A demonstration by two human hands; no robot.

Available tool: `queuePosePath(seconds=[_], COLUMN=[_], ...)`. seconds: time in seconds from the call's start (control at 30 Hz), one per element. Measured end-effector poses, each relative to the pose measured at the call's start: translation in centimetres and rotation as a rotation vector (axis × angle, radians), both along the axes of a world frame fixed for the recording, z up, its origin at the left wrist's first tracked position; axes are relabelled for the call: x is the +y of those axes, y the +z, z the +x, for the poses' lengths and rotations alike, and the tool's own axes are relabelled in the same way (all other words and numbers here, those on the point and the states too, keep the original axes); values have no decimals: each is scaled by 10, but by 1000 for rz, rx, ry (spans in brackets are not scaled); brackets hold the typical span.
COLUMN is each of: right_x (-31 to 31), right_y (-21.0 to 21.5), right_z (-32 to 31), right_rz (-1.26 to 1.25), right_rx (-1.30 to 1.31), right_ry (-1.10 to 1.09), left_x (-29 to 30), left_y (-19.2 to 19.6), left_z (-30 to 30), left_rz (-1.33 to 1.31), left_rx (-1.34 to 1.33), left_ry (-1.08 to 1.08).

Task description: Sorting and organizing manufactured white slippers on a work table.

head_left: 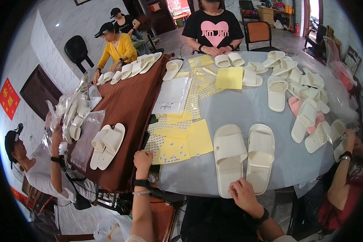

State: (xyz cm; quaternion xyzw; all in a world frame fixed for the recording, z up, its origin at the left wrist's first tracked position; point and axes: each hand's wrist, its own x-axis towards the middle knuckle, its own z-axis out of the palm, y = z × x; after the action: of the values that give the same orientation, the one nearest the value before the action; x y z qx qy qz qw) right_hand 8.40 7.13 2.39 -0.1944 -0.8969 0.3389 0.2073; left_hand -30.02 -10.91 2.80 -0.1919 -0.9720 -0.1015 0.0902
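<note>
In front of me a pair of cream slippers lies side by side on the grey table cover, the left slipper and the right slipper, heels toward me. My right hand is over the left slipper's heel, its fingers pinched together; anything between them is too small to make out. My left hand rests at the table edge with its fingers curled, beside yellow sticker sheets dotted with small printed labels. What lies inside its fingers is hidden.
More cream slippers crowd the table's right side, with a pink slipper among them. A brown-covered table adjoins on the left, bearing a slipper pair and clear plastic bags. Several people sit around; a co-worker's hand is at right.
</note>
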Motion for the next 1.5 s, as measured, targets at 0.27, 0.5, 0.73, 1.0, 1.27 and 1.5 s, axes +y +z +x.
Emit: queuePosePath(seconds=[0.27,0.5,0.73,1.0,1.27,1.5], right_x=[1,0,2,1,0,1], right_y=[3,3,1,-1,-1,0], right_z=[0,-2,0,0,-2,-2], right_rz=[-10,-44,-32,-37,-19,-7], right_rx=[-16,-26,-20,5,4,-2], right_ry=[3,2,10,-7,-16,-24], left_x=[69,108,117,116,108,87], left_y=[31,10,-11,-10,6,5], left_z=[47,91,99,100,117,110], left_rz=[268,263,238,220,354,448], left_rx=[68,-179,-147,-159,-173,-365], left_ry=[-532,-738,-715,-668,-682,-567])
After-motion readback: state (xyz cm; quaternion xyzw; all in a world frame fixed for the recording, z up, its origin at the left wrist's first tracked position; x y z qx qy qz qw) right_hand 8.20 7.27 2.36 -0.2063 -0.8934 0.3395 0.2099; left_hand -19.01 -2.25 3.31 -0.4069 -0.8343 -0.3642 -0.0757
